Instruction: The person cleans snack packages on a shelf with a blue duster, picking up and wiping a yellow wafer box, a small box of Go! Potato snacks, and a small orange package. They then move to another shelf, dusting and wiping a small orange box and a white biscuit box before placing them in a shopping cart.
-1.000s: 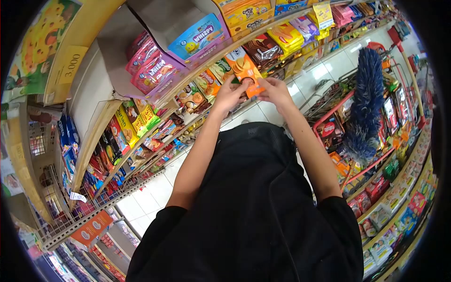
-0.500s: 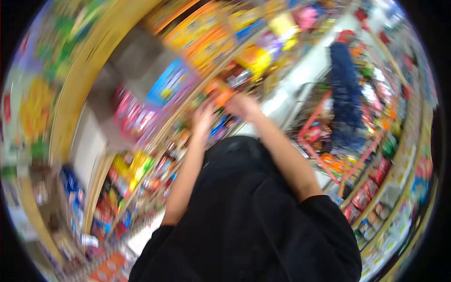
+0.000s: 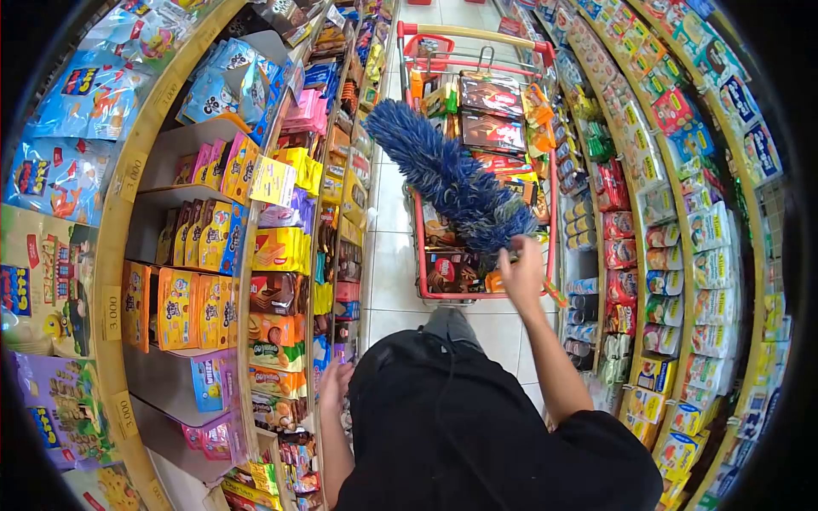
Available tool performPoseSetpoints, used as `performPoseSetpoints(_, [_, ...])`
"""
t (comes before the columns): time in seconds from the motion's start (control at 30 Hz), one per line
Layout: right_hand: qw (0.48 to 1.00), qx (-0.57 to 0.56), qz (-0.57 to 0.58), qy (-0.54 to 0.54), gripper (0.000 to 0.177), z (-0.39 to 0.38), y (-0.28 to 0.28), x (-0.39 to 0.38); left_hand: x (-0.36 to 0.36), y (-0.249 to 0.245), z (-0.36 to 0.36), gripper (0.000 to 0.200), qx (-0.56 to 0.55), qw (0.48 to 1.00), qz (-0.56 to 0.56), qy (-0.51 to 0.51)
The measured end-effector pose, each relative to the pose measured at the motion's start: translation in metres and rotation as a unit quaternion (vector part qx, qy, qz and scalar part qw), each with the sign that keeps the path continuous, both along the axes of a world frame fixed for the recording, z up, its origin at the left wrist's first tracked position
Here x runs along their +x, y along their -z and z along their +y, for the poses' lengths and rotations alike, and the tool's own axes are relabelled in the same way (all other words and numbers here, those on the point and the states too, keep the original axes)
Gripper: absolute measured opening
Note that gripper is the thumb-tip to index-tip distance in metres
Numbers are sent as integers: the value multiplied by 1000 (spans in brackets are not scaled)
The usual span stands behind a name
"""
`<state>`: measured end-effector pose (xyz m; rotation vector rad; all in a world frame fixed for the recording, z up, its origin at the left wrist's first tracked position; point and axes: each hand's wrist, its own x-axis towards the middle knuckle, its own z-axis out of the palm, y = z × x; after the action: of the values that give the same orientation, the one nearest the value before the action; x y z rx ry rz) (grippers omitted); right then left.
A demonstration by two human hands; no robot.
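Note:
A fluffy blue duster (image 3: 452, 175) lies slantwise across the red-rimmed shopping cart (image 3: 419, 247), its far end over the cart's left side. My right hand (image 3: 522, 272) is at the duster's lower end with fingers curled around the base of its handle. Part of the striped handle (image 3: 555, 295) sticks out beyond my wrist. Dark wafer packs (image 3: 492, 132) and other snack packets fill the cart under the duster. Low on the left, my left hand (image 3: 335, 381) hangs beside the shelf edge, fingers loosely extended and holding nothing. My shirt hides part of that arm.
Shelves of packaged snacks line both sides of a narrow aisle. Orange biscuit boxes (image 3: 175, 308) and hanging blue bags (image 3: 81, 94) stand on the left. White and red packs (image 3: 711, 272) fill the right. Pale floor tiles (image 3: 394, 341) show around the cart.
The view has swung right toward the cart. Both hands have left the orange packet at the shelf. My right hand has moved to the duster, and my left has dropped to my side.

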<state>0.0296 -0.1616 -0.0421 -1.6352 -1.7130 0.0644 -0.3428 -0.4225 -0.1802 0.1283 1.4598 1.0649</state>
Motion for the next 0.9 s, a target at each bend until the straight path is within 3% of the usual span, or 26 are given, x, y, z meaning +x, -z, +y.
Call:
performPoseSetpoints(0.03, [996,-35,-59,54,39,5,-10,12,-4,58,-11,45,-36,997,39,60])
performPoseSetpoints(0.07, [988,-94,-101,74,40,13,-10,21,-8,113,-21,46,-70,987,75,123])
performPoseSetpoints(0.13, [964,-184,-175,80,42,25,-1,40,20,123,-14,48,-110,975,63,181])
performPoseSetpoints(0.2, [940,-244,-232,50,41,34,20,54,55,88,10,49,-131,974,1,185])
performPoseSetpoints(0.3, [939,-306,-158,-9,37,41,24,62,101,9,60,51,-155,967,-82,184])
performPoseSetpoints(0.37, [954,-294,-48,-27,36,42,31,75,118,-25,95,53,-164,963,-98,192])
performPoseSetpoints(0.5, [967,-237,95,-24,32,32,1,99,114,-33,154,59,-91,962,-74,246])
performPoseSetpoints(0.53, [963,-209,162,-42,32,32,1,116,113,-44,164,61,-86,957,-46,273])
performPoseSetpoints(0.57, [955,-179,228,-62,32,33,-1,132,122,-87,185,63,-80,951,-18,298])
performPoseSetpoints(0.63, [939,-223,256,-53,31,28,-55,164,128,-116,208,61,-80,938,30,336])
performPoseSetpoints(0.67, [944,-289,157,-35,26,28,-65,185,136,-133,220,57,-63,932,42,354])
performPoseSetpoints(0.73, [929,-361,82,-24,25,8,-27,247,157,-171,241,49,-24,930,51,362])
performPoseSetpoints(0.8, [952,-264,145,50,27,-34,82,295,186,-201,271,48,54,896,90,431])
performPoseSetpoints(0.83, [963,-158,177,129,26,-59,126,302,201,-208,288,47,94,874,109,464])
performPoseSetpoints(0.9, [955,-103,107,258,25,-112,173,301,236,-206,327,44,160,855,135,475])
